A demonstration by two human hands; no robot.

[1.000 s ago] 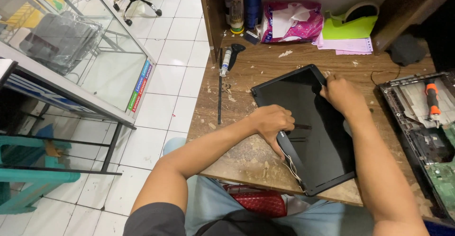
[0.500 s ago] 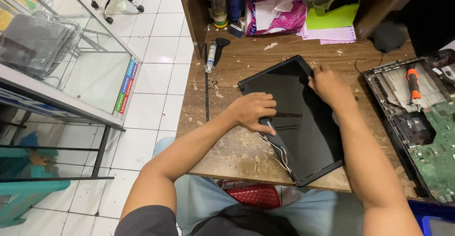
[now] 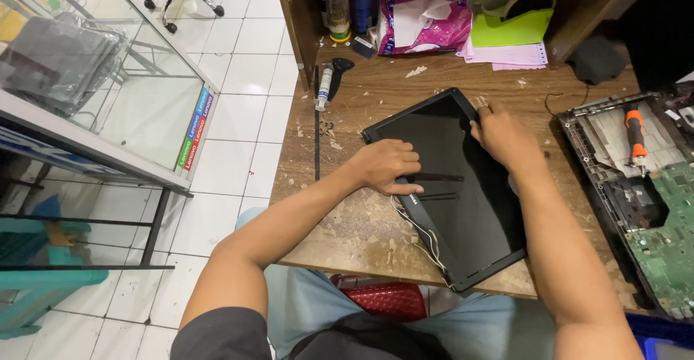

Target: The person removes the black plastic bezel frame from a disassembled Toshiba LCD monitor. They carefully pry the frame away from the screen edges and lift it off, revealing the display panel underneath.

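Observation:
A black laptop screen panel [image 3: 463, 186] lies tilted on a worn wooden table [image 3: 361, 223]. My left hand [image 3: 387, 165] rests on the panel's left edge, fingers curled over the bezel. My right hand [image 3: 502, 132] presses on the panel's far corner, fingertips at the top edge. Thin white and black wires [image 3: 419, 230] trail out along the panel's near left side.
An opened laptop base with a green circuit board [image 3: 665, 237] lies at the right, an orange-handled screwdriver [image 3: 636, 132] on it. A tube [image 3: 323, 89], bottles [image 3: 336, 9], a pink packet [image 3: 423, 20], green tape dispenser [image 3: 513, 20] sit at the back. Glass cabinet [image 3: 94, 85] at left. Red stool [image 3: 387, 298] below.
The view has shifted slightly. Both hands stay on the screen panel, the left sliding a little along its left edge. The panel stays in place on the table.

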